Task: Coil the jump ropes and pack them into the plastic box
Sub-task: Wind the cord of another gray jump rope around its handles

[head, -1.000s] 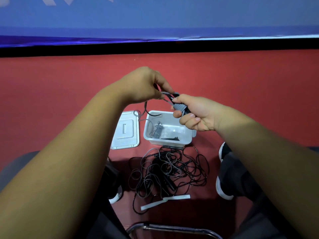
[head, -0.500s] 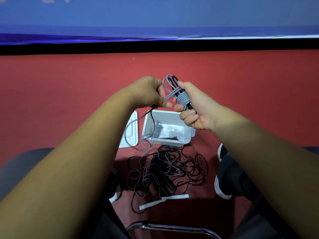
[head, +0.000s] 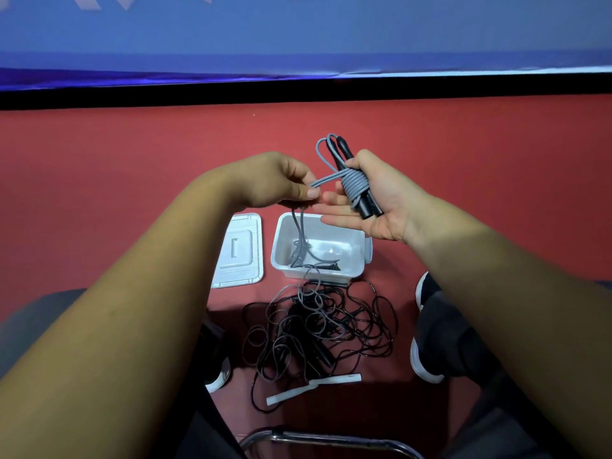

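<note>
Right hand (head: 389,203) fingers (head: 341,220) are uncurling since a moment ago, thumb alone pinning the grey jump rope (head: 355,185), wound round its black handles (head: 369,208). Tangled ropes (head: 318,326) are lying on the red floor (head: 132,193); plastic box (head: 351,258) beyond, lid (head: 240,250) beside; left hand (head: 275,180) is pinching the rope's loose strand.

A red floor (head: 132,167) meets a black strip (head: 298,89) under a blue wall (head: 298,28); chrome bar (head: 331,439) nearest.
</note>
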Tool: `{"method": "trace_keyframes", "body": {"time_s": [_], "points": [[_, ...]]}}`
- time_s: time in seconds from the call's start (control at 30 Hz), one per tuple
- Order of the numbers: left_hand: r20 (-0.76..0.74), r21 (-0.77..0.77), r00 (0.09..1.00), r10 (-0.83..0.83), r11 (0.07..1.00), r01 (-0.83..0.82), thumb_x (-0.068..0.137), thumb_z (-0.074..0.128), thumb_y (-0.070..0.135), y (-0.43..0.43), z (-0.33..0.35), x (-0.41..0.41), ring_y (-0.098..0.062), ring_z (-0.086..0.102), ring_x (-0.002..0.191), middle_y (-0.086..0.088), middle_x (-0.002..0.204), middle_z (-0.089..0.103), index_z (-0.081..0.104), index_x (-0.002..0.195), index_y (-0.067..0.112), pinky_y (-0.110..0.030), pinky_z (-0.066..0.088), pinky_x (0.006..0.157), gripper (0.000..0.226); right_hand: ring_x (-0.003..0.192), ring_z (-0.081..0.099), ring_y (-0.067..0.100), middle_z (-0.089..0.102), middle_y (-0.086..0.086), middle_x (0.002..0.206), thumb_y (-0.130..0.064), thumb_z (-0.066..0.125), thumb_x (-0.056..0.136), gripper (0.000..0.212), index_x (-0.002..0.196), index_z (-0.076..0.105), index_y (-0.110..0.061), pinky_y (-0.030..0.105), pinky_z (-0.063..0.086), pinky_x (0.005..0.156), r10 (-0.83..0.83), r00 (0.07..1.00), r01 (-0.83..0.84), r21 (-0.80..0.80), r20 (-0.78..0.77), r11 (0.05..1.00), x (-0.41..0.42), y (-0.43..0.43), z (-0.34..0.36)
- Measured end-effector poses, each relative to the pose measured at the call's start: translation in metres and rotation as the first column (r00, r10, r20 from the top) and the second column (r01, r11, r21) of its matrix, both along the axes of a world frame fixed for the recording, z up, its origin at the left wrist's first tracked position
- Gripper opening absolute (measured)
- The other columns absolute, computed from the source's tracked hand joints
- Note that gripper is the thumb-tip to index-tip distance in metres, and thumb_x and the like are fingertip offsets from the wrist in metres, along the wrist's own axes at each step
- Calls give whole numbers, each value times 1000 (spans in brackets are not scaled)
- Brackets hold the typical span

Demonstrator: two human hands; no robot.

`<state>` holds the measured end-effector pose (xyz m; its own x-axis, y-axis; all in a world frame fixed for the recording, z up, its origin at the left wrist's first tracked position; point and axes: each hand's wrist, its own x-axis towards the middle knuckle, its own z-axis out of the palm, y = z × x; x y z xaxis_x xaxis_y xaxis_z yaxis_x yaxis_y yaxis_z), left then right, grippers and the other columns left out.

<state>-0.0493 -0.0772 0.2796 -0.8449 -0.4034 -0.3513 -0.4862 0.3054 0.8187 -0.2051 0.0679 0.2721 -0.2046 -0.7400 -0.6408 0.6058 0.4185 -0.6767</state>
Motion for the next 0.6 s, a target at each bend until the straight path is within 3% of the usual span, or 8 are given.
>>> {"method": "trace_keyframes", "body": {"time_s": [0.07,0.27,0.43,0.5,0.6], "points": [[-1,-19,1000,-3,1000,3,98,70,13,-1,-1,0,-11,67,79,-11,91,75,76,99,7,-20,57,80,8,95,79,40,68,10,84,-34,61,99,25,101,64,-9,57,63,91,-26,1000,26,-14,-16,1000,-1,-1,-1],[-6,12,1000,-25,1000,25,99,69,12,1,-2,-2,-12,67,80,-10,91,73,74,101,5,-20,56,80,9,93,78,43,60,12,92,-20,60,97,15,105,62,-8,61,64,80,-86,996,86,-32,1,996,-3,0,2],[-30,-6,1000,-2,1000,2,98,70,12,-1,0,-3,-10,66,76,-5,85,73,75,96,8,-19,57,78,6,98,78,40,62,9,87,-25,58,98,15,102,61,-11,68,60,86,-51,998,54,-62,40,997,-4,1,1],[-17,-36,1000,4,999,-5,98,71,11,-4,-1,-1,-10,68,77,-4,85,76,75,97,8,-20,57,78,5,95,78,31,65,7,85,-32,62,95,21,97,65,-12,60,63,84,0,999,1,-26,34,1000,-6,1,-1],[32,-99,999,-20,995,23,95,71,1,-10,-7,1,-9,72,81,-3,89,78,75,99,10,-29,60,85,10,71,69,15,64,2,79,-40,62,92,29,85,67,-12,37,63,71,54,998,-54,25,18,998,-9,3,-2]]}}
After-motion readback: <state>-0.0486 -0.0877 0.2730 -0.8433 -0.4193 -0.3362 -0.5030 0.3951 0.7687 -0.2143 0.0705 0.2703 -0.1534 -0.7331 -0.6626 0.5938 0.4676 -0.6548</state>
